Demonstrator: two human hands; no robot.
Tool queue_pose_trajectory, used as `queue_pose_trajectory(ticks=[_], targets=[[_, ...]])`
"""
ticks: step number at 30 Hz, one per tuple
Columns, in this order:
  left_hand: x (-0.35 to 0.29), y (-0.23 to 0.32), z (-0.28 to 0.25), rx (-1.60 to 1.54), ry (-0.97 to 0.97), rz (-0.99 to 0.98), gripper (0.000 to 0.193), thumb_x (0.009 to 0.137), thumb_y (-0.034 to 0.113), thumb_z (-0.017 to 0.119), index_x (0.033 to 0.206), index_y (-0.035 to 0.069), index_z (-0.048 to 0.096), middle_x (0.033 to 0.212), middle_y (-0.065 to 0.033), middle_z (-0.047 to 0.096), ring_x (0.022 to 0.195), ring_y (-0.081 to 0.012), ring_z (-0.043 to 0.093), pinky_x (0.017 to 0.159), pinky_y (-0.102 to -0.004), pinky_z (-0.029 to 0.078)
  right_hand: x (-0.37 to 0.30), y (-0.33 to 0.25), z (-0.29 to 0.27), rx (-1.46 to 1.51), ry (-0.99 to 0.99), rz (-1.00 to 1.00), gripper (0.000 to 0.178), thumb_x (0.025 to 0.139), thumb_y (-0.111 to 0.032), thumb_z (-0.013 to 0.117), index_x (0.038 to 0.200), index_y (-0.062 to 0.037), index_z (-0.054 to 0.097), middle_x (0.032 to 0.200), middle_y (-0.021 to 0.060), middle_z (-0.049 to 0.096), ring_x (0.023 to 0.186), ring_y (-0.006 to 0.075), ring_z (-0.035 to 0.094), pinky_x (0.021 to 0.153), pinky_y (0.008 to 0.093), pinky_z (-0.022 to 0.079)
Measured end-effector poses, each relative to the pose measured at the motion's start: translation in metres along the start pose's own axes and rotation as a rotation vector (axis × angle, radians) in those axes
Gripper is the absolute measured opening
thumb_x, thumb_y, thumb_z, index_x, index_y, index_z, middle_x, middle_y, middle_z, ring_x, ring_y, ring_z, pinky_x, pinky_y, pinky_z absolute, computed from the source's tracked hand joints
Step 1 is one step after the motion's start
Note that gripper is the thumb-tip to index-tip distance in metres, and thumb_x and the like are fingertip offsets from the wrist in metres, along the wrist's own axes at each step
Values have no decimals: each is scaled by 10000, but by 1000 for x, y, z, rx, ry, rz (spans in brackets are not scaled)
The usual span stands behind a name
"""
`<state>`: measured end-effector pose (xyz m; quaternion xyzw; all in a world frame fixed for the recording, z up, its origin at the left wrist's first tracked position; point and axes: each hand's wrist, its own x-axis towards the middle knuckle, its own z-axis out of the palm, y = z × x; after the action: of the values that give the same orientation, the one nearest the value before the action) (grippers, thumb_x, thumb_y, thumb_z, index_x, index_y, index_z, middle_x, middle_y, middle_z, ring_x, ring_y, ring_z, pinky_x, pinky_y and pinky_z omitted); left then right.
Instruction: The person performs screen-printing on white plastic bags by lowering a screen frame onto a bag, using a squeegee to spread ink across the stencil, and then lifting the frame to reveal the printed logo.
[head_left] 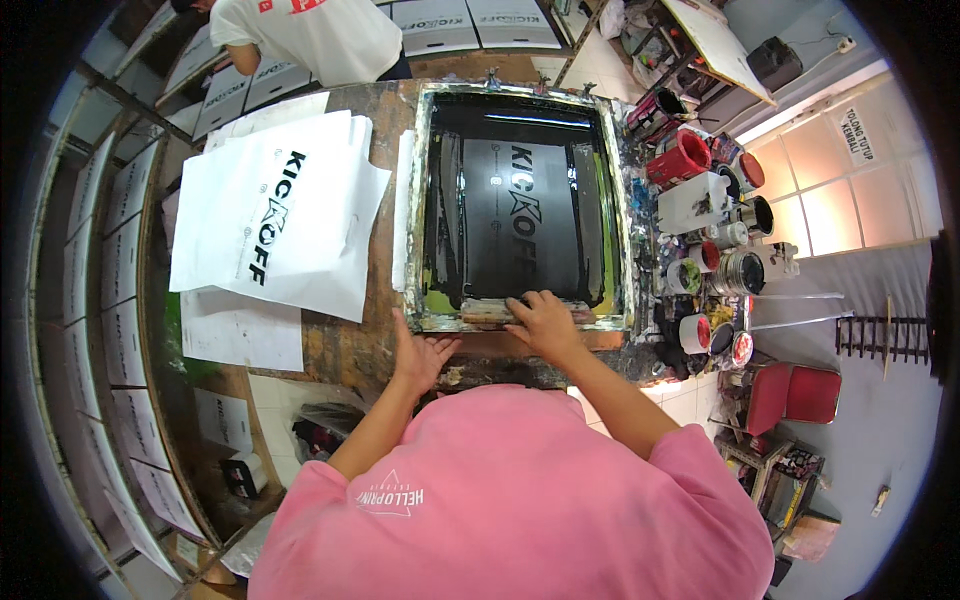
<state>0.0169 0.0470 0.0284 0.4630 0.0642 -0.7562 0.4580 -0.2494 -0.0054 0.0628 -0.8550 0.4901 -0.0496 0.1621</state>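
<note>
A screen-printing frame (421, 190) lies on the work table in front of me. Its mesh (480, 230) carries a lettered stencil, with black ink smeared around it and thick at the far end. Along the frame's near side rests a wooden-handled squeegee (484, 312). My right hand (545, 325) closes over the squeegee's right part, thumb and fingers on the handle. At the near left corner of the frame is my left hand (422, 352), its fingers spread and its thumb against the frame's edge. The squeegee's blade is hidden.
Printed white sheets (325, 230) are stacked loosely on the table's left. Ink tubs and cans, including a red tub (680, 158), crowd the right side. Drying racks (130, 290) with printed sheets stand at left. Another person (310, 40) works beyond the table. A red chair (790, 395) stands right.
</note>
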Motion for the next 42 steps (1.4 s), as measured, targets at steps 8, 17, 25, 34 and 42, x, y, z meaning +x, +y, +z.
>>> queue_pose_trajectory(ticks=[8,17,25,34,42], targets=[[5,-6,-1,110,62,29,1151,879,909,411,1577,5,273,1456,-226,460,1333,-354,520,1142,-469,446,-1,-4,-6,39,81,-32,532,821,-297,809,1299,-139,637,1186,121,598,1071,324,578,910,447,515],[-17,4,12,143,-48,141,1102,914,855,444,1525,-43,254,1415,-241,462,1284,-372,558,1157,-500,447,11,-12,-46,7,54,-16,469,836,-289,798,1242,-126,628,1123,103,573,1060,306,571,931,444,515],[-74,44,60,87,-396,434,925,1019,702,431,1540,-38,239,1471,-241,443,1405,-424,475,1190,-546,407,30,-53,-143,-194,483,3,398,851,-298,710,1178,-84,635,978,94,598,1001,300,574,902,466,414],[105,-27,95,1861,15,1365,625,1066,519,447,1593,184,431,1671,-223,274,1538,-469,225,1193,-733,144,117,-19,-243,-361,752,-203,344,916,-401,620,1040,-84,670,842,98,666,839,340,645,784,491,448],[143,-57,84,2155,-54,1239,624,1068,543,399,1612,238,401,1722,-156,195,1587,-434,101,1195,-761,10,134,-19,-279,-290,695,-157,360,998,-355,544,1085,-41,698,986,217,702,929,429,665,837,504,516]])
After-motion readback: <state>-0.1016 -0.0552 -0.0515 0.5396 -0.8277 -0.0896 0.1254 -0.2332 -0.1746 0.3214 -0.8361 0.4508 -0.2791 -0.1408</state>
